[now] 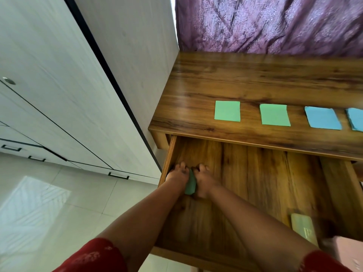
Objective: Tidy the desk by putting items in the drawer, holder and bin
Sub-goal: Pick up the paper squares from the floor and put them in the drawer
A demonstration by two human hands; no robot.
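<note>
Both hands reach down into the open drawer (255, 173) near its left wall: the left hand (176, 176) and the right hand (204, 180) sit side by side, fingers curled, pinching a green pad of sticky notes (190, 184) between them, the pad standing on edge against the drawer's wooden floor. Forearms stretch straight out from red patterned sleeves (94, 258). Motion blur softens the fingers. At the drawer's near right corner lies a pale flat packet (303, 228); its small print cannot be read. On the glossy wood-grain desk (255, 79), along the front edge, lie two square green note pads (227, 110) (274, 114) and, toward the right edge, two blue ones (323, 118) (355, 119), all flat, apart and blank.
</note>
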